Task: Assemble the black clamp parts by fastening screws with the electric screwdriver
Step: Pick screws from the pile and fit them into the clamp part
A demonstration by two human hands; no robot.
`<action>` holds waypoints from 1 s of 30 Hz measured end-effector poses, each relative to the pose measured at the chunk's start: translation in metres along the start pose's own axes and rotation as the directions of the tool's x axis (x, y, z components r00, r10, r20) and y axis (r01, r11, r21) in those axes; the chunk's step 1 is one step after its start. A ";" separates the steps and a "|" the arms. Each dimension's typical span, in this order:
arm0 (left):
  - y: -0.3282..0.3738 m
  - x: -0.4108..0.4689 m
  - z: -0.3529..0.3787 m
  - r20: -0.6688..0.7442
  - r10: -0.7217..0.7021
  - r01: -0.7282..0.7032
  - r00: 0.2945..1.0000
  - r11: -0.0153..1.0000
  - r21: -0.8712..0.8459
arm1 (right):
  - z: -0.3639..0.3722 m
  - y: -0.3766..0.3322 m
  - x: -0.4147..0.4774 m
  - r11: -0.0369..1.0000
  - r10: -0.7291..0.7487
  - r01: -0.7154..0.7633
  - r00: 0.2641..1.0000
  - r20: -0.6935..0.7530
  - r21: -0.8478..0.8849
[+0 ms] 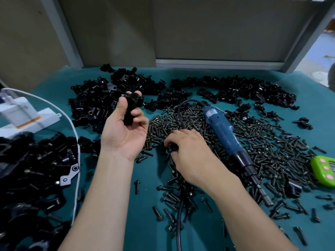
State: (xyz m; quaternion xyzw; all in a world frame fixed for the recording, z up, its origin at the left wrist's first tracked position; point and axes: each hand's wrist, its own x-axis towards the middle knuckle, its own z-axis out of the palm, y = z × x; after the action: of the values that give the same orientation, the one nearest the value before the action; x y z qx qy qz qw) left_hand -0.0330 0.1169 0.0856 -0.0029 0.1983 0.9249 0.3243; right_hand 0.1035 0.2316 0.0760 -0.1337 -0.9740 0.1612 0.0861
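Note:
My left hand (125,131) is raised palm-up above the table and grips a black clamp part (132,107) between thumb and fingers. My right hand (190,153) lies palm-down on the heap of black screws (262,153), its fingertips curled into the screws; whether it pinches one is hidden. The blue electric screwdriver (226,134) lies on the screws just right of my right hand, bit pointing toward me, untouched. Its black cord (179,214) runs under my right wrist.
Piles of black clamp parts (235,91) spread across the back of the teal table mat (145,178). A clear bag of clamp pieces (36,178) sits at the left, a white device (23,113) behind it. A green timer (324,171) sits at the right edge.

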 end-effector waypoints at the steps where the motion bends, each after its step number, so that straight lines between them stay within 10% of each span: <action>1: 0.001 0.000 0.000 -0.006 0.007 -0.007 1.000 1.000 -0.011 | -0.001 0.001 0.000 1.000 -0.006 0.006 1.000 -0.007 -0.008; 21: 0.008 0.000 0.000 -0.005 0.043 -0.044 0.999 0.998 -0.033 | 0.003 -0.010 -0.007 0.995 -0.011 0.020 0.996 0.093 -0.097; 30: 0.008 0.001 -0.002 -0.023 0.043 -0.044 0.999 0.998 -0.054 | -0.017 0.006 -0.010 0.979 0.198 -0.201 0.972 -0.128 -0.014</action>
State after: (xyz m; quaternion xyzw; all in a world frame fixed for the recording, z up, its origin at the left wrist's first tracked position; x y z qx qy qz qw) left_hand -0.0389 0.1110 0.0868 -0.0175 0.1768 0.9367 0.3018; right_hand 0.1178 0.2391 0.0892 -0.2421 -0.9503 0.1473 0.1289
